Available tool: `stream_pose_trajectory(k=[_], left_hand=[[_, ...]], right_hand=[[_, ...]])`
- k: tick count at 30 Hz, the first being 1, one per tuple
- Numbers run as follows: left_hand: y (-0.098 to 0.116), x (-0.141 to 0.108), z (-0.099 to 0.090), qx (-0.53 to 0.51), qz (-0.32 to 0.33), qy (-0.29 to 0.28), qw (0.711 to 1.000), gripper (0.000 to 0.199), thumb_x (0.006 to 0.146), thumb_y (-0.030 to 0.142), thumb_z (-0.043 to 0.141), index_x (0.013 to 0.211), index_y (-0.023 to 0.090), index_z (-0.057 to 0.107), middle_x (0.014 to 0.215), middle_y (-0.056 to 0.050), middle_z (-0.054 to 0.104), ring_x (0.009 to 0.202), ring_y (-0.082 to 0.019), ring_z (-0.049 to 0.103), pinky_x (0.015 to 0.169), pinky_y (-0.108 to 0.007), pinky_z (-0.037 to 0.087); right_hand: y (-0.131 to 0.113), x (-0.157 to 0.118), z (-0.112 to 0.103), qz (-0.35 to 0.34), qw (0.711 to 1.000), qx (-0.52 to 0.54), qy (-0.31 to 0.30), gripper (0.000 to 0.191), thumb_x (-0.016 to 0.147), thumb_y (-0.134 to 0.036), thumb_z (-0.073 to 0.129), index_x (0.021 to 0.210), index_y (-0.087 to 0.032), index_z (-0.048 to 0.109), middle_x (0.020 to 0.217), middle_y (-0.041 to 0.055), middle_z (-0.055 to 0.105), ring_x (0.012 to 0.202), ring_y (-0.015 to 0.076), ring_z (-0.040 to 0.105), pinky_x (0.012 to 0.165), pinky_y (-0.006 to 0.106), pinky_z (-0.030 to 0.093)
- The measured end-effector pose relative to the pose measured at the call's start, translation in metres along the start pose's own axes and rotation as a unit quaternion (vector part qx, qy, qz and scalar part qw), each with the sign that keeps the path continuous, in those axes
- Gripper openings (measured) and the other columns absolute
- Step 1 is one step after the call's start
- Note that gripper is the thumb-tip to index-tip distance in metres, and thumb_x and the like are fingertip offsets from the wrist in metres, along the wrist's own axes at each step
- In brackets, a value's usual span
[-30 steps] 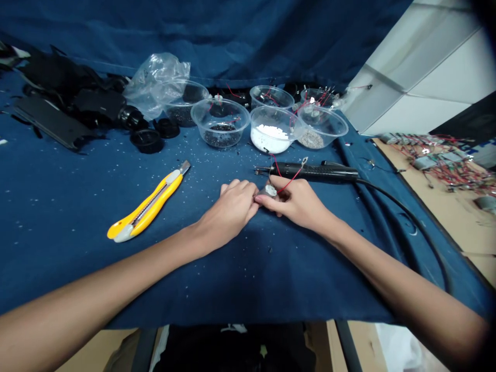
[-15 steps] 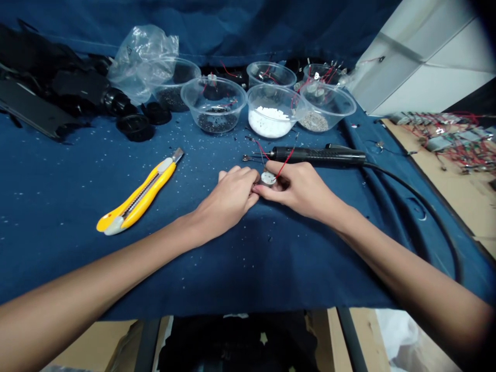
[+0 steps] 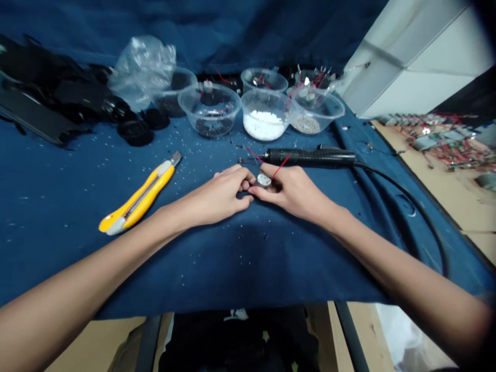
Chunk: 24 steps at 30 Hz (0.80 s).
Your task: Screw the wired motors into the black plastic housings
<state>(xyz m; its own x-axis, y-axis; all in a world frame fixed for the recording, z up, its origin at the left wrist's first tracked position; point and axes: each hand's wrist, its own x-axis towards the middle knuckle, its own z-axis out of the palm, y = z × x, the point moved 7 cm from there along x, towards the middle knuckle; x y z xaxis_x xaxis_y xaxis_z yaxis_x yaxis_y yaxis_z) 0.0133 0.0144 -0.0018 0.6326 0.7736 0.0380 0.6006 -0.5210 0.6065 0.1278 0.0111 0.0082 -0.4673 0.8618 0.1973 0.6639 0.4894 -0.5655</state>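
Note:
My right hand (image 3: 289, 187) pinches a small round motor (image 3: 264, 180) between thumb and fingers, its pale end face turned up. A red wire (image 3: 281, 166) and a thinner dark one rise from it. Close against the right fingertips is my left hand (image 3: 228, 192), its fingers loosely bent and the thumb apart from them. Nothing shows in the gap between that thumb and forefinger; the other left fingertips are partly hidden. Just beyond the hands lies a black electric screwdriver (image 3: 312, 156), its bit pointing left.
A yellow utility knife (image 3: 139, 196) lies at left. Clear plastic bowls (image 3: 209, 98) stand at the back, one with white pieces (image 3: 263, 125). Black equipment (image 3: 70, 98) and a plastic bag (image 3: 143, 70) sit back left. Wired parts cover a board (image 3: 437, 181) at right. The screwdriver's cable (image 3: 411, 199) curves forward.
The left thumb has come away from the left fingers, leaving a gap. The motor stays in my right hand. The camera view has shifted slightly.

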Motion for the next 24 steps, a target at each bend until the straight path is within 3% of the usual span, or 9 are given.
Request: stream_pose_trajectory(k=[3,5,8,11,13,16,21,24], left_hand=[[0.008,-0.004,-0.011,-0.113,0.008,0.039,0.993,0.043,0.084,0.032,0.062,0.119,0.017,0.044,0.117,-0.009,0.049,0.105,-0.021,0.053,0.090,-0.035,0.044],[0.014,-0.002,-0.011,-0.134,0.024,0.074,0.988,0.042,0.084,0.034,0.062,0.116,0.017,0.043,0.116,-0.009,0.050,0.106,-0.021,0.051,0.091,-0.035,0.043],[0.011,0.006,0.000,-0.149,0.016,0.096,0.984,0.036,0.088,0.033,0.057,0.115,0.015,0.043,0.108,-0.009,0.054,0.098,-0.020,0.052,0.088,-0.035,0.042],[0.003,0.011,0.007,-0.173,-0.008,0.086,0.981,0.026,0.091,0.030,0.048,0.112,0.015,0.050,0.093,-0.004,0.055,0.084,-0.016,0.051,0.081,-0.032,0.042],[0.002,0.011,0.008,-0.197,-0.011,0.074,0.978,0.022,0.088,0.025,0.047,0.107,0.016,0.053,0.087,-0.001,0.053,0.077,-0.014,0.048,0.075,-0.028,0.041],[0.010,0.010,0.010,-0.247,0.000,0.039,0.968,0.020,0.084,0.020,0.044,0.100,0.016,0.055,0.084,0.000,0.052,0.070,-0.011,0.045,0.066,-0.024,0.039],[0.025,0.015,0.019,-0.328,-0.021,-0.016,0.944,0.011,0.079,0.017,0.044,0.081,0.015,0.054,0.069,0.001,0.054,0.064,-0.011,0.050,0.062,-0.022,0.040],[0.030,0.022,0.026,-0.397,-0.040,-0.050,0.916,0.008,0.072,0.012,0.044,0.073,0.013,0.053,0.065,-0.001,0.058,0.059,-0.011,0.057,0.061,-0.022,0.045]], right_hand=[[-0.001,-0.002,0.004,0.002,1.000,-0.005,-0.027,0.019,0.088,-0.034,0.058,0.091,-0.015,0.056,0.065,-0.0014,0.056,0.054,0.0099,0.047,0.055,0.022,0.032],[-0.001,-0.003,0.006,-0.003,0.999,-0.019,-0.042,0.021,0.089,-0.030,0.056,0.103,-0.015,0.056,0.076,0.0031,0.062,0.062,0.0134,0.055,0.059,0.023,0.035],[0.003,-0.006,0.006,0.000,0.999,-0.006,-0.051,0.021,0.087,-0.033,0.058,0.098,-0.015,0.055,0.085,0.0070,0.064,0.072,0.0170,0.059,0.063,0.026,0.038],[0.014,-0.009,0.000,0.044,0.995,0.070,-0.057,0.030,0.081,-0.041,0.066,0.090,-0.015,0.054,0.075,0.0021,0.060,0.067,0.0149,0.054,0.061,0.026,0.040],[0.019,-0.010,-0.004,0.065,0.987,0.128,-0.074,0.030,0.082,-0.041,0.064,0.094,-0.014,0.057,0.076,0.0011,0.059,0.067,0.0133,0.052,0.061,0.025,0.040],[0.016,-0.008,-0.008,0.041,0.979,0.179,-0.094,0.030,0.084,-0.027,0.057,0.110,-0.013,0.060,0.092,0.0043,0.061,0.074,0.0125,0.052,0.069,0.027,0.044],[0.008,-0.006,-0.012,0.017,0.943,0.327,-0.058,0.065,0.074,-0.012,0.049,0.139,-0.020,0.045,0.115,0.0066,0.060,0.098,0.0157,0.058,0.093,0.035,0.046],[0.000,-0.009,-0.014,0.016,0.934,0.356,-0.032,0.063,0.073,-0.012,0.046,0.136,-0.021,0.050,0.108,0.0068,0.064,0.083,0.0151,0.063,0.084,0.034,0.052]])
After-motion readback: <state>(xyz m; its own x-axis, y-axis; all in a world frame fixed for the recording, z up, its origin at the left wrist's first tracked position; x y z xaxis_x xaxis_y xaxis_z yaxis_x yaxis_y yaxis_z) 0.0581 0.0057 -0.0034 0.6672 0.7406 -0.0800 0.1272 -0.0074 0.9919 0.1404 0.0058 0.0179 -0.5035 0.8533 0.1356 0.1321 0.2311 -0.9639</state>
